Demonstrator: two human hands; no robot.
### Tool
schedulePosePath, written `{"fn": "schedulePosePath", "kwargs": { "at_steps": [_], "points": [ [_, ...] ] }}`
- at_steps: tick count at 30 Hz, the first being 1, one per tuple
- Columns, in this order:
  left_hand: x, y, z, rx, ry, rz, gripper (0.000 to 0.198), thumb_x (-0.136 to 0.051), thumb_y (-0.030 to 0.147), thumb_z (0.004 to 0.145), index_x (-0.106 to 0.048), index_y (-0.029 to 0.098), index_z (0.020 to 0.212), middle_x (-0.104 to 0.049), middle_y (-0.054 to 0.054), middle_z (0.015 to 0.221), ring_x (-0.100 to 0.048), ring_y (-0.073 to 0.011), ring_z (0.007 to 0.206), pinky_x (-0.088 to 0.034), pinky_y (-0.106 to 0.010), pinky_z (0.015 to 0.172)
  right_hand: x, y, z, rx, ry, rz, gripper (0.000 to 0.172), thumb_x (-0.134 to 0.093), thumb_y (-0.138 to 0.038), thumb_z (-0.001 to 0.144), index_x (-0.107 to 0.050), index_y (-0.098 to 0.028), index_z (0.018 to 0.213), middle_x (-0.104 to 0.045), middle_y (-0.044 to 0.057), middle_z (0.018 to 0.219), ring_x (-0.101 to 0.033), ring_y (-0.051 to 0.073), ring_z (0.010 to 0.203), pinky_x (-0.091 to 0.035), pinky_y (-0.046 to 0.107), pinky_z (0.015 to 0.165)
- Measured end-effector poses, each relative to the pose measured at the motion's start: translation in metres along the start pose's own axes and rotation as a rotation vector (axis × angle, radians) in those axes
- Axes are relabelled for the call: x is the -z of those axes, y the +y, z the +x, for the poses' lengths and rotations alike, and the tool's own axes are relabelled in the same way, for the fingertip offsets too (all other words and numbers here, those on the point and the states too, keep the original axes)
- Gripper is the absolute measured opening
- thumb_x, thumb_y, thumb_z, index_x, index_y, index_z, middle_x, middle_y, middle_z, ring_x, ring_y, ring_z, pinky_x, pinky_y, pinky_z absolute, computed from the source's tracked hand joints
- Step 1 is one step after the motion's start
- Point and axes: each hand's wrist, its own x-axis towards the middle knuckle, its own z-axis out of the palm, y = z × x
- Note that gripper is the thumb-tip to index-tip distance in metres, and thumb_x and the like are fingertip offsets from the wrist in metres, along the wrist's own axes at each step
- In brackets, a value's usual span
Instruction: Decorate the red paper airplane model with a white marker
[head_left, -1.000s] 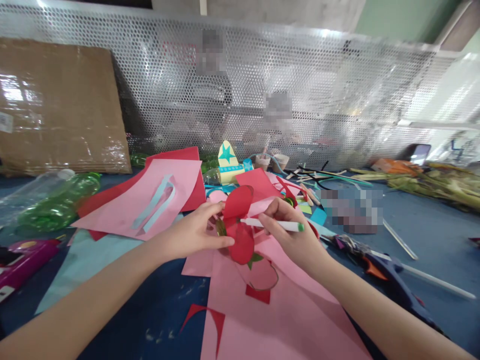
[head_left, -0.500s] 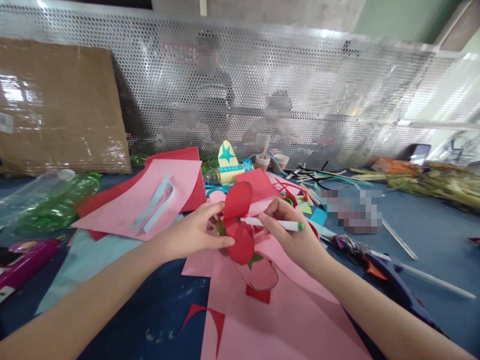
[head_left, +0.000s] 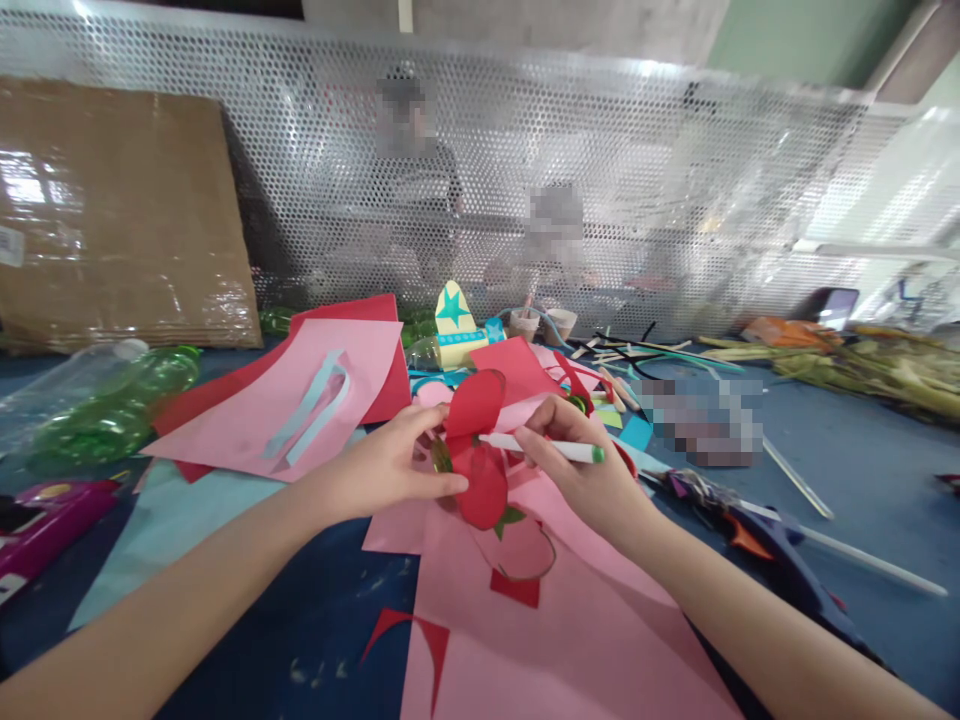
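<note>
My left hand (head_left: pixel 386 462) pinches the left side of a red paper cutout (head_left: pixel 486 488) with two rounded lobes, thumb in front and fingers partly hidden behind it. In my right hand (head_left: pixel 589 465) is a white marker with a green end (head_left: pixel 547 447), gripped like a pen. Its tip meets the narrow middle of the red cutout, where a small dark green mark shows. Below hangs or lies a pink rounded paper piece (head_left: pixel 525 550) with a dark outline and green leaf shape. Underneath spreads a large pink paper sheet (head_left: pixel 570 640).
Left are pink paper (head_left: pixel 240 410), a green bottle (head_left: pixel 105 410) and a purple tool (head_left: pixel 52 525). A dark blue glue gun (head_left: pixel 787 560) lies right. Behind stand a starred bottle craft (head_left: pixel 454 335), paper cups (head_left: pixel 561 322) and a perforated screen (head_left: pixel 300 150), with people beyond.
The upper lobe of the red cutout has bent slightly lower, and the marker has shifted a touch left. A person behind the screen has moved a little. Both hands stay nearly in place.
</note>
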Motion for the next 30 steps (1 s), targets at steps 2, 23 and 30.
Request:
{"fn": "schedulePosePath", "kwargs": {
  "at_steps": [2, 23, 30],
  "points": [
    [0.0002, 0.0000, 0.0002, -0.008, -0.001, 0.002, 0.051, -0.069, 0.042, 0.069, -0.055, 0.021, 0.113, -0.059, -0.004, 0.101, -0.059, -0.0231, 0.092, -0.048, -0.036, 0.081, -0.0003, -0.0010, 0.0001, -0.004, 0.007, -0.008, 0.024, -0.056, -0.028, 0.081, -0.040, -0.022, 0.065, -0.040, -0.005, 0.060, -0.035, 0.010, 0.055, -0.030, 0.025, 0.053],
    [0.0012, 0.0004, -0.0003, -0.007, -0.012, 0.031, 0.053, -0.068, 0.043, 0.071, -0.053, 0.023, 0.117, -0.059, -0.005, 0.104, -0.058, -0.0226, 0.093, -0.047, -0.035, 0.081, 0.0023, 0.0018, -0.0007, -0.024, 0.026, -0.019, 0.023, -0.055, -0.026, 0.081, -0.039, -0.022, 0.065, -0.037, -0.006, 0.059, -0.031, 0.010, 0.054, -0.027, 0.025, 0.051],
    [-0.0001, 0.0005, 0.0003, -0.023, 0.002, 0.013, 0.052, -0.068, 0.042, 0.071, -0.053, 0.025, 0.117, -0.059, -0.003, 0.100, -0.058, -0.0207, 0.088, -0.048, -0.034, 0.079, 0.0014, 0.0010, -0.0010, -0.022, 0.037, -0.043, 0.023, -0.056, -0.026, 0.081, -0.040, -0.021, 0.066, -0.040, -0.005, 0.059, -0.035, 0.010, 0.055, -0.030, 0.025, 0.052]
  ]
}}
